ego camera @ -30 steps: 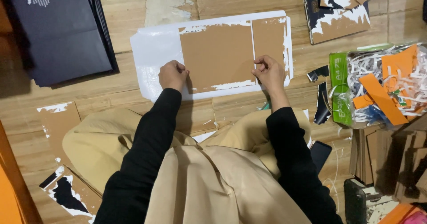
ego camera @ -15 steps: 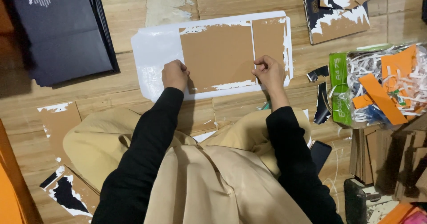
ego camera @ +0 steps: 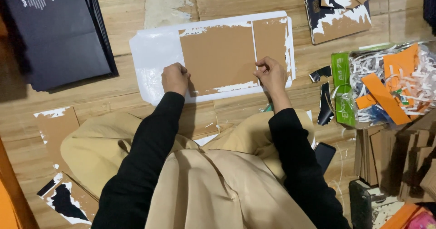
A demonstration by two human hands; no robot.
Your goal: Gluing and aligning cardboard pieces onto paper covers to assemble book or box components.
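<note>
Pinching at the flattened cardboard sheet [ego camera: 218,58] on the wooden floor [ego camera: 113,102], your left hand [ego camera: 175,77] and right hand [ego camera: 271,73] are both curled shut on its near edge, probably gripping the white coating. Pull unevenly and the white coating may tear off in strips, or the sheet may slide.

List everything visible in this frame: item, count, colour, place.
card sheet: 1, brown with white film, floor centre
dark sheets: stack, navy, top left
torn card: 1, brown, dark and white, top right
scrap bag: 1, clear with green, orange and white shreds, right
card scraps: 2, brown with black and white, lower left
phone: 1, black, by right knee
left hand: fist on sheet's near edge
right hand: fist on sheet's near edge
</note>
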